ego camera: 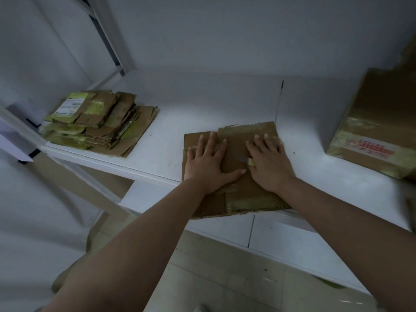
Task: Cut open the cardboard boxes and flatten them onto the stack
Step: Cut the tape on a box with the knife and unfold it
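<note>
A flattened cardboard box [231, 172] lay on the white surface [202, 104], its near edge jutting past the surface's front rim. Both hands pressed down on it side by side. The left hand [208, 163] lay palm down on the left half of the box, fingers straight and spread, thumb angled toward the other hand. The right hand [269, 164] lay flat on the box's right half with fingers extended; a small cutter [247, 160] with a grey blade and yellowish body poked out from under its thumb side, though whether the thumb pinched it or merely covered it could not be told. Well to the left of the flattened box sat the stack [101, 122] of flattened cardboard, and well to its right stood an uncut taped box [373, 129].
</note>
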Available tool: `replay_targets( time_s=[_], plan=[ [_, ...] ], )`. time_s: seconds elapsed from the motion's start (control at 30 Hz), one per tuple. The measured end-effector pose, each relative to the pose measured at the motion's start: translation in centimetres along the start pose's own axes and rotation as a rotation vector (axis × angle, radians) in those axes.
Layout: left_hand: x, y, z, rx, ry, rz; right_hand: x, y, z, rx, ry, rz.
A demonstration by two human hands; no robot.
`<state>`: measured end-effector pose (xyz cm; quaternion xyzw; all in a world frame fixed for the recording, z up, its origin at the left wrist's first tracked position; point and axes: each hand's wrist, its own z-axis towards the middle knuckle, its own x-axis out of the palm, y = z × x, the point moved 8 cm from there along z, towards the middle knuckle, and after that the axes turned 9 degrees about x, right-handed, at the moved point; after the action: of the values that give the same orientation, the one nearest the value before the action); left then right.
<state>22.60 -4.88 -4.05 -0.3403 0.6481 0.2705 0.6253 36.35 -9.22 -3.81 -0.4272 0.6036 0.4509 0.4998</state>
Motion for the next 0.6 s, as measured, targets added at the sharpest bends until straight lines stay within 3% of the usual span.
replay_targets(
  time_s=[0.1,0.27,0.6],
  plan=[
    [-0.8,-0.5,-1.2,-0.046,-0.086,0.078,0.4,-0.3,-1.8,0.018,-0.011,0.0],
    [0.7,-2.5,-3.2,-0.09,-0.028,0.007,-0.1,-0.3,-1.9,0.029,-0.073,0.045],
    [1.6,-3.2,-4.6,-0.107,-0.11,0.054,-0.2,-0.8,-2.3,0.066,-0.128,0.057]
  ],
)
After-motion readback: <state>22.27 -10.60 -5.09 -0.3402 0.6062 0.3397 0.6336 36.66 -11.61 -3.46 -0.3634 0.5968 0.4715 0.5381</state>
